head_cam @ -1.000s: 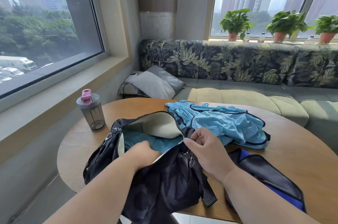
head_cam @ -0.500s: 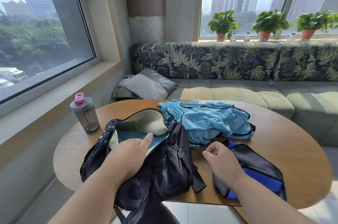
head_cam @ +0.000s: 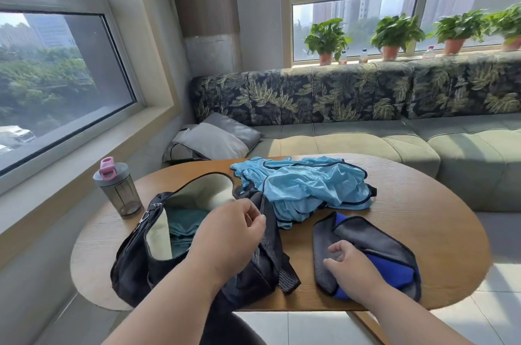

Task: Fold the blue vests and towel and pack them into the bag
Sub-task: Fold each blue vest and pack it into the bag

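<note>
Black fabric bag (head_cam: 197,257) lies open on oval wooden bench (head_cam: 423,232), teal cloth inside | left hand (head_cam: 228,240) pinches its strap | right hand (head_cam: 349,265) rests loose-fingered on grey-and-blue towel (head_cam: 375,243) | crumpled light-blue vests (head_cam: 304,187) behind, unfolded | step: towel likely next; needs grasping, folding.

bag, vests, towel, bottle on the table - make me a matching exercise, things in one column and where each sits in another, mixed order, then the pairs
Things:
1. bag
2. blue vests
3. towel
4. bottle

Places:
A. under the right hand, near the table's front edge
B. standing upright at the table's window-side edge
C. heaped at the table's far side, nearest the sofa
D. lying open, with the left hand at its strap

Pairs: 1-D, 2-C, 3-A, 4-B
</note>
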The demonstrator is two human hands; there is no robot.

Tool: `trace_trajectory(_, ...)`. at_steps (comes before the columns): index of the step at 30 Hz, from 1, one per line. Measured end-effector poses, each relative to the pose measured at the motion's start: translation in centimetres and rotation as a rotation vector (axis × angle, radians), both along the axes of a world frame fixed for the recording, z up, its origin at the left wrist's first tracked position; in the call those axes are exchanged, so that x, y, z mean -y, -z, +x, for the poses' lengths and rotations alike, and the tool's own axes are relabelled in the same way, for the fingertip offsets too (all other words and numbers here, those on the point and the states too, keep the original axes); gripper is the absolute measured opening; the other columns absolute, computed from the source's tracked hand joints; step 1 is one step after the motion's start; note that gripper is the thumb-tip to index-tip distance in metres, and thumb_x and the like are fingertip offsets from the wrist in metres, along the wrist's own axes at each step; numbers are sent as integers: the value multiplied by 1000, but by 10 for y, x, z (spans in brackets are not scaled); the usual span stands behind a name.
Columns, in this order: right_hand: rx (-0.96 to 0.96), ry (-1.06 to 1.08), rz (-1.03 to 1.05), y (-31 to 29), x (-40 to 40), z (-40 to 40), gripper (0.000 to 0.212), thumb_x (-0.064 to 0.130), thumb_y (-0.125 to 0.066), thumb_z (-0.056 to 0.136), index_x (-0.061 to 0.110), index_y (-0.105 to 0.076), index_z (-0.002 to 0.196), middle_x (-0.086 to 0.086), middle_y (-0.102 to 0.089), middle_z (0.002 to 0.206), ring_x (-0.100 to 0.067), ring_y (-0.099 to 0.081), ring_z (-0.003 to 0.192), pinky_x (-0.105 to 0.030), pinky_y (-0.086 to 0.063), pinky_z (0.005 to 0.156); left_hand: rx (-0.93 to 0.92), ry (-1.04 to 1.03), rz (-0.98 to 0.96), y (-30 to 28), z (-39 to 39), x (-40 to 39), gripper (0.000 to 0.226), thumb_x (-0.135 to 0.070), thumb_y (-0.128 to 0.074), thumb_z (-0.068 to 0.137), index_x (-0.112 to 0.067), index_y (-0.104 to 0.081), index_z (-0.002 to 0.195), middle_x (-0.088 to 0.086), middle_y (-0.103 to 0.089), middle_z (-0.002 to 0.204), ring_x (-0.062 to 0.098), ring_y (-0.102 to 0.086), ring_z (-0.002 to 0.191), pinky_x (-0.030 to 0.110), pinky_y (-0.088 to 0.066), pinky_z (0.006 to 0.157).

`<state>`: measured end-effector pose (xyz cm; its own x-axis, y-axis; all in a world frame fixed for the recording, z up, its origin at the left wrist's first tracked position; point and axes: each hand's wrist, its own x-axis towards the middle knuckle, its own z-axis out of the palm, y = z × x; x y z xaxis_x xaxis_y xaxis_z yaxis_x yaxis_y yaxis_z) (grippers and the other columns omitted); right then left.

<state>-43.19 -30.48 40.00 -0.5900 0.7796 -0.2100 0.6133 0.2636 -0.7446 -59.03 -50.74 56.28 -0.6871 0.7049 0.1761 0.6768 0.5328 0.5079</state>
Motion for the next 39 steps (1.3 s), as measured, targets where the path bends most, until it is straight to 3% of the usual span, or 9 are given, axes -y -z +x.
trace_trajectory(3, 15, -30, 45, 7, -8, 5, 27, 35, -68, 93, 35, -57, 117, 5, -69, 80, -9, -65, 79, -31, -53, 71, 18, 120, -175, 25, 17, -30, 20, -51, -57, 95, -35, -67, 100, -15, -71, 87, 3, -65, 85, 30, -56, 78)
trace_trajectory(7, 17, -32, 53, 10, -21, 7, 27, 37, -67, 91, 36, -58, 117, 7, -68, 81, -10, -63, 81, -29, -50, 71, 60, 247, -541, 77, 34, -56, 45, -51, -52, 94, -30, -62, 132, -4, -68, 127, 20, -61, 120, 35, -50, 102)
trace_trajectory(11, 57, -24, 84, 11, -34, 10, 24, 39, -65, 91, 40, -57, 114, 9, -69, 80, -7, -64, 82, -28, -50, 71, -128, 199, -774, 103, 22, -59, 49, -50, -49, 92, -25, -59, 133, 3, -67, 131, 29, -55, 123, 40, -47, 102)
trace_trajectory(16, 127, 6, 207, 18, -51, 18, 22, 42, -61, 91, 41, -57, 113, 18, -65, 89, -6, -62, 87, -29, -51, 76, -202, 110, -892, 104, 4, -66, 52, -54, -45, 99, -18, -64, 131, 5, -65, 136, 31, -55, 129, 38, -44, 104)
trace_trajectory(20, 156, 7, 263, 17, -55, 18, 17, 44, -60, 92, 43, -55, 107, 18, -66, 93, -8, -62, 87, -31, -50, 75, -235, 65, -903, 101, -7, -61, 56, -55, -37, 105, -17, -66, 134, 4, -64, 139, 28, -57, 131, 36, -41, 107)
trace_trajectory(24, 173, 32, 297, 17, -59, 15, 15, 49, -59, 90, 41, -55, 102, 15, -68, 90, -7, -64, 83, -31, -51, 72, -195, -10, -874, 100, -22, -55, 54, -57, -39, 104, -19, -66, 132, 1, -66, 134, 26, -61, 126, 34, -46, 101)
trace_trajectory(31, 189, 89, 256, 11, -62, 10, 17, 53, -54, 93, 37, -57, 89, 16, -68, 78, -7, -63, 77, -30, -49, 68, -123, -53, -566, 94, -42, -85, 39, -49, -48, 98, -22, -63, 121, 1, -66, 123, 25, -63, 115, 35, -48, 90)
trace_trajectory(34, 188, 96, 255, 10, -62, 10, 18, 53, -55, 92, 36, -58, 88, 15, -68, 78, -8, -63, 78, -31, -48, 68, -61, -15, -471, 94, -54, -107, 43, -48, -52, 95, -26, -63, 131, 3, -57, 132, 27, -55, 124, 39, -48, 100)
trace_trajectory(39, 193, 84, 260, 10, -61, 11, 15, 50, -56, 93, 36, -57, 89, 15, -67, 77, -7, -62, 76, -32, -50, 67, 39, 7, -414, 100, -67, -127, 50, -44, -57, 97, -36, -53, 146, 4, -31, 161, 31, -29, 148, 44, -34, 119)
